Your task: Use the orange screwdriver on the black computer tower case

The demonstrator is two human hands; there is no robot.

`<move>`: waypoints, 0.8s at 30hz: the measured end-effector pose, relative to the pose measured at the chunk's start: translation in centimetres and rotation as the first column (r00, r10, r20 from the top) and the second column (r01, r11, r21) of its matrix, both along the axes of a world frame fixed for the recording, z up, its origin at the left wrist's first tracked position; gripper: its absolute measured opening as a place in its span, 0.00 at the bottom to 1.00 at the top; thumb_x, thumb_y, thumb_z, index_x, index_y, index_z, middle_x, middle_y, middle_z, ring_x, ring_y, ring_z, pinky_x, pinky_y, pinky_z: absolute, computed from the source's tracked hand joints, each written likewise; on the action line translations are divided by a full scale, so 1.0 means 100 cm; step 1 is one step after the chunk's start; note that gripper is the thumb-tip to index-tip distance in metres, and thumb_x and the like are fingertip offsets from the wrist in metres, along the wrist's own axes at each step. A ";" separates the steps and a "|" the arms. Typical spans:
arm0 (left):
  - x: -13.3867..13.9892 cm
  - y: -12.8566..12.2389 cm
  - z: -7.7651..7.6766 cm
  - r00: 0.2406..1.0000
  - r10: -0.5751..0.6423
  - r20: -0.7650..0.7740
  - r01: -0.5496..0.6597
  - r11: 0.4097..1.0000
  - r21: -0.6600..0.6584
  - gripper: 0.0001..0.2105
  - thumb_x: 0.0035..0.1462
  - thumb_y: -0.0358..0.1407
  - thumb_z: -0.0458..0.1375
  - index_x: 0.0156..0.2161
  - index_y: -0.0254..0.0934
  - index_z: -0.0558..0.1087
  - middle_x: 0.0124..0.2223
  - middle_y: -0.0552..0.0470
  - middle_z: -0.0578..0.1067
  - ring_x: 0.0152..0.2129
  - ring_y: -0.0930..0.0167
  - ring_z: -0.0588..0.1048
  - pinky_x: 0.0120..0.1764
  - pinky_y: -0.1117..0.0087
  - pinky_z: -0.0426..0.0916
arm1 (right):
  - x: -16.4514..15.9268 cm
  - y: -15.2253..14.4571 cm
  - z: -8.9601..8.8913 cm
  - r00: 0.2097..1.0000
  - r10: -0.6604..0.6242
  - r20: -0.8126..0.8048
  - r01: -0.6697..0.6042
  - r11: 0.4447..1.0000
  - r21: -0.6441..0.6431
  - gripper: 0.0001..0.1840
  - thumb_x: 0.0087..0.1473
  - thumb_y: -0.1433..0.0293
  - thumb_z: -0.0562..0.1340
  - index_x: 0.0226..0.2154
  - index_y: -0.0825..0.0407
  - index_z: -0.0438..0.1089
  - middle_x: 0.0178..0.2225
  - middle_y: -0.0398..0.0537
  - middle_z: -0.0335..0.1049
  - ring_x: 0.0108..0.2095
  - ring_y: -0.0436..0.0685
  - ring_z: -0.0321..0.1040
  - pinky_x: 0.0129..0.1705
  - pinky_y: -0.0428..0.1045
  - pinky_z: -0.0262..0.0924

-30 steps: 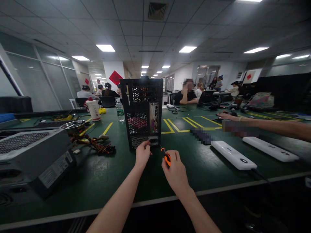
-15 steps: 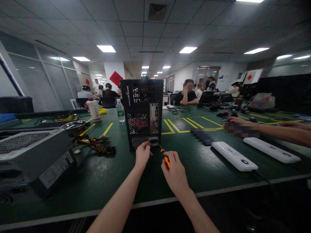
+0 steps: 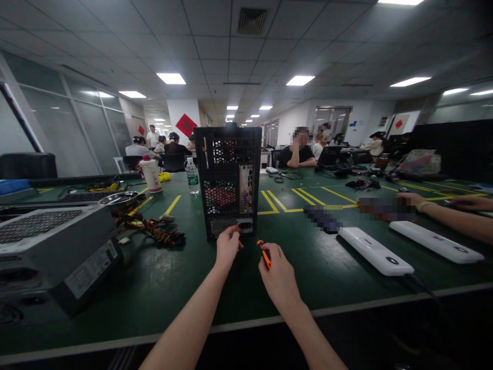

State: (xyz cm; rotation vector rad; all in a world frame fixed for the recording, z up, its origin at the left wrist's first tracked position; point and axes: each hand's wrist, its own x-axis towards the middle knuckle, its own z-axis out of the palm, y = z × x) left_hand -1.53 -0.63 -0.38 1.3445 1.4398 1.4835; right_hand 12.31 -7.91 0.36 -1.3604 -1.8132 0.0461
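Note:
A black computer case (image 3: 229, 172) stands upright on the green table, its rear panel towards me. At the bottom of that panel sits a power supply (image 3: 221, 227) with a socket at its right end. My left hand (image 3: 228, 249) is closed at the socket, thumb and fingertips together; whatever they pinch is too small to make out. My right hand (image 3: 278, 270) grips an orange-and-black screwdriver (image 3: 265, 257). Its thin shaft points up towards the case's lower right corner; whether the tip touches a screw there I cannot tell.
A grey power supply (image 3: 57, 252) lies at left, beside bundled cables (image 3: 154, 228) and a metal bowl (image 3: 119, 198). A water bottle (image 3: 192, 177) and a cup (image 3: 151, 174) stand behind. White power strips (image 3: 375, 251) lie at right, near another person's hand (image 3: 410, 200).
The view has shifted slightly. My left hand stays at the socket and my right hand still holds the screwdriver near the corner. The other person's hand at right has moved slightly.

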 end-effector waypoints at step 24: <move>0.001 -0.002 0.002 1.000 0.002 0.002 -0.002 1.000 -0.012 0.16 0.48 0.32 0.47 0.43 0.30 0.67 0.41 0.43 0.71 0.13 0.81 0.66 0.14 0.79 0.57 | 0.005 0.005 0.000 0.997 -0.073 0.018 0.075 0.989 -0.126 0.04 0.49 0.69 0.50 0.29 0.52 0.57 0.29 0.46 0.63 0.28 0.52 0.64 0.26 0.44 0.52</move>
